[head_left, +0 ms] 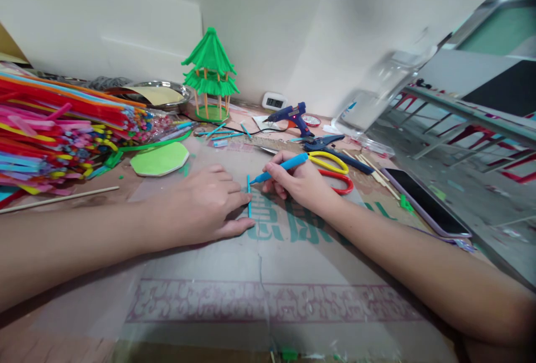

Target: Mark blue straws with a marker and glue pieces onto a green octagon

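Note:
A thin blue stick (249, 206) lies upright in the picture on the plastic-covered table. My left hand (201, 204) rests over the table, its forefinger and thumb tips pressing the stick down. In my right hand (295, 176) is a blue marker pen (285, 166), gripped between thumb and fingers. The pen's tip points left and meets or nearly meets the upper part of the stick. Just beyond my right hand lie scissors with one yellow handle (330, 162) and one red handle (341, 183), partly hidden by that hand.
A green-roofed pavilion model (210, 81) stands at the back near a blue glue gun (293, 117) and pliers (324, 142). Pipe cleaners (62, 134) pile up on the left, beside a green octagonal board (161, 159). A phone (425, 201) lies at the right edge.

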### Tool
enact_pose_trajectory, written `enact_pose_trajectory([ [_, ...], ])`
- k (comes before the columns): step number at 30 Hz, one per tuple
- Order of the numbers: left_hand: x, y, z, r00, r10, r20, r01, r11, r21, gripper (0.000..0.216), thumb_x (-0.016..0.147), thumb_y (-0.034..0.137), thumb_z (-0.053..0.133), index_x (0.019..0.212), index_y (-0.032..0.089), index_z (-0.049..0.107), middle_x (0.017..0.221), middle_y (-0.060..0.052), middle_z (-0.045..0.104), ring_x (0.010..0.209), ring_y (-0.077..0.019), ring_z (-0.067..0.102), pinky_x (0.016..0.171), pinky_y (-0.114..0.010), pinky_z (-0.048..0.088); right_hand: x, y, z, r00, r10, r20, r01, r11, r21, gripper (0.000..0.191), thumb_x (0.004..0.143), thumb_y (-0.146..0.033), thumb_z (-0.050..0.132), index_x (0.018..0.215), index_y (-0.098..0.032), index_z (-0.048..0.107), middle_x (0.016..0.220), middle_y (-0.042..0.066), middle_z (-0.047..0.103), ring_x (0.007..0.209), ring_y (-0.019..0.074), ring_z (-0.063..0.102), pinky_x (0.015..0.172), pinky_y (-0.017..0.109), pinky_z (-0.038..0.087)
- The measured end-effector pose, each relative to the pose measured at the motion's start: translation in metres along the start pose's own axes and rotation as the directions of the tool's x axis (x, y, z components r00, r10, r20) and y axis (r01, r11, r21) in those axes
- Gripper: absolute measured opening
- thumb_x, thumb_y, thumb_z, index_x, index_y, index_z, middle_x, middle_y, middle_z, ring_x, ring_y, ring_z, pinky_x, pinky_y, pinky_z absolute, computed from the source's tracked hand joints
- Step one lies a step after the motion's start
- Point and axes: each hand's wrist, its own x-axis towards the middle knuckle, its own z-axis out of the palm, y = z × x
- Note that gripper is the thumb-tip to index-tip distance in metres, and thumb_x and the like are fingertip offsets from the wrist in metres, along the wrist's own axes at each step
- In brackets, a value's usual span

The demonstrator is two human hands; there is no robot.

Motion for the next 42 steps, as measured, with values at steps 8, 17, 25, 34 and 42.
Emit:
enact_pose_trajectory([
  [8, -0.0009, 0.0006, 0.0013, 0.999, -0.029, 0.036, 0.030, 0.999, -0.029, 0.038, 0.107, 0.047, 0.052, 0.102, 0.018, 0.076, 0.080, -0.005, 0.072, 0.078, -0.0251, 0.067, 0.078, -0.041, 0.048, -0.0029, -0.0041, 0.0009, 0.996, 0.010, 0.088, -0.010, 1.000, 0.006, 0.030, 0.090, -0.047, 0.069, 0.083, -0.022, 0.054, 0.061, 0.000, 0.073, 0.038, 0.0071, 0.046, 0.038, 0.019, 0.036],
  [17, 0.0044, -0.0039, 0.0072, 0.916, -0.365, 0.166, 0.399, 0.871, -0.287, 0.071, 0.084, 0.059, 0.073, 0.136, 0.014, 0.059, 0.132, -0.017, 0.069, 0.123, -0.0375, 0.064, 0.110, -0.053, 0.050, -0.0029, -0.0040, 0.0004, 0.996, 0.032, 0.079, -0.034, 0.999, 0.019, 0.033, 0.088, -0.049, 0.073, 0.083, -0.021, 0.056, 0.060, 0.001, 0.073, 0.039, 0.0074, 0.046, 0.038, 0.018, 0.036],
  [25, 0.0062, -0.0040, 0.0084, 0.898, -0.379, 0.223, 0.437, 0.831, -0.345, 0.075, 0.083, 0.058, 0.071, 0.142, 0.014, 0.056, 0.142, -0.018, 0.064, 0.131, -0.0376, 0.061, 0.117, -0.054, 0.047, -0.0031, -0.0036, 0.0002, 1.000, 0.013, 0.026, -0.013, 1.000, 0.016, 0.033, 0.088, -0.048, 0.075, 0.086, -0.020, 0.057, 0.060, -0.001, 0.071, 0.040, 0.0081, 0.050, 0.040, 0.019, 0.040],
  [34, 0.0081, -0.0054, 0.0032, 0.896, -0.372, 0.242, 0.435, 0.842, -0.318, 0.073, 0.083, 0.060, 0.069, 0.140, 0.015, 0.058, 0.138, -0.018, 0.067, 0.130, -0.0386, 0.062, 0.118, -0.055, 0.045, -0.0015, -0.0011, -0.0008, 1.000, -0.005, 0.016, 0.005, 1.000, -0.006, 0.035, 0.090, -0.052, 0.072, 0.087, -0.021, 0.056, 0.064, 0.000, 0.073, 0.042, 0.0085, 0.051, 0.041, 0.020, 0.042],
  [42, 0.0067, -0.0055, 0.0048, 0.921, -0.331, 0.204, 0.379, 0.882, -0.280, 0.069, 0.084, 0.057, 0.068, 0.139, 0.015, 0.057, 0.138, -0.018, 0.066, 0.130, -0.0385, 0.061, 0.118, -0.057, 0.044, -0.0079, -0.0051, 0.0004, 0.996, 0.014, 0.093, -0.013, 1.000, -0.016, 0.029, 0.094, -0.046, 0.068, 0.084, -0.021, 0.055, 0.063, 0.001, 0.074, 0.041, 0.0080, 0.049, 0.041, 0.019, 0.039],
])
